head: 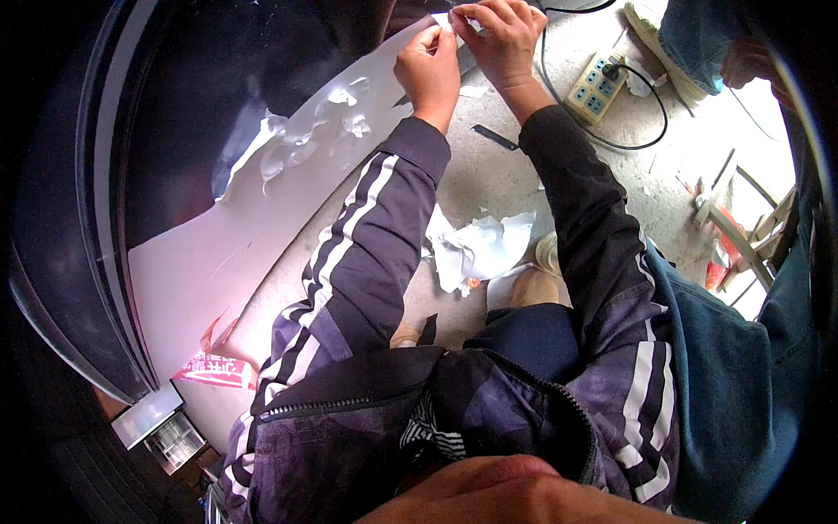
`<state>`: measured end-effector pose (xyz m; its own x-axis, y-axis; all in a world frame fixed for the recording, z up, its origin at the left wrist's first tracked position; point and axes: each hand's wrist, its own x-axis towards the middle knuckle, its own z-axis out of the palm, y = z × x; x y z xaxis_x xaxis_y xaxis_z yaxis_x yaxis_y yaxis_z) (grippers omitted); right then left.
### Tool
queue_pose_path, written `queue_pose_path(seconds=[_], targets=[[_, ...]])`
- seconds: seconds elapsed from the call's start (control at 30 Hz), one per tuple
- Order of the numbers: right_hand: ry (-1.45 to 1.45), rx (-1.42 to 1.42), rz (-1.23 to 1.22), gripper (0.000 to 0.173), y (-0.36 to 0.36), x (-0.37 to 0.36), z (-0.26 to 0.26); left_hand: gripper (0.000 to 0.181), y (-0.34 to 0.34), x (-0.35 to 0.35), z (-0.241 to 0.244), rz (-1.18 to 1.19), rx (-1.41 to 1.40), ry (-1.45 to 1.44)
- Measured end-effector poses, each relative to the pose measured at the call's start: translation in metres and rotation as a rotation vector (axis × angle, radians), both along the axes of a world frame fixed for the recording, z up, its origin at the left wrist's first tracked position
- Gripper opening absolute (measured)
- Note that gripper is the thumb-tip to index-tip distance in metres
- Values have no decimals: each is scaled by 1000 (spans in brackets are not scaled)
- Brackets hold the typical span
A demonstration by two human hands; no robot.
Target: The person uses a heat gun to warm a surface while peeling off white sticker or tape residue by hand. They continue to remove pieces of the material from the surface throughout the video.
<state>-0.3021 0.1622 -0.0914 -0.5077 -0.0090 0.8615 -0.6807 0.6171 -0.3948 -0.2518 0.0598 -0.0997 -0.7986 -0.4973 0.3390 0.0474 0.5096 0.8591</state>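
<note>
My left hand and my right hand are close together at the top of the view. Thumb and fingers of both pinch a small white flap at the far end of a white covering sheet. Whether it is paper or film, I cannot tell. The sheet runs along the lower edge of a glossy dark panel. Its upper edge is ragged, with torn, curled bits standing up from it midway. My fingertips partly hide the flap.
Crumpled white scraps lie on the concrete floor between my arms. A dark, flat, narrow object lies beyond them. Right of my hands is a power strip with a black cable. Another person's shoe and a folding stool are at right.
</note>
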Motion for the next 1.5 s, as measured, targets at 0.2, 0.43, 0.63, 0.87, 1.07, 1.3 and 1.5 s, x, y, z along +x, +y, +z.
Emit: queue_pose_path(seconds=[0.2, 0.43, 0.63, 0.87, 1.07, 1.3, 1.5], targets=[[64, 89, 14, 12, 2, -6, 5, 24, -5, 0, -2, -12, -20, -8], [100, 118, 9, 14, 2, -10, 1, 21, -3, 0, 0, -26, -4, 9], [74, 123, 60, 15, 4, -6, -2, 20, -3, -1, -5, -35, 78, 36], [-9, 95, 38, 16, 8, 3, -31, 23, -6, 1, -2, -62, 55, -44], [-111, -99, 82, 10, 4, 3, -5, 23, -4, 2, -2, -67, 111, -41], [48, 98, 5, 8, 7, -2, 1, 23, -5, 1, -3, -66, 29, -37], [82, 139, 17, 10, 5, -4, 5, 25, -6, -1, -5, -48, -48, -5]])
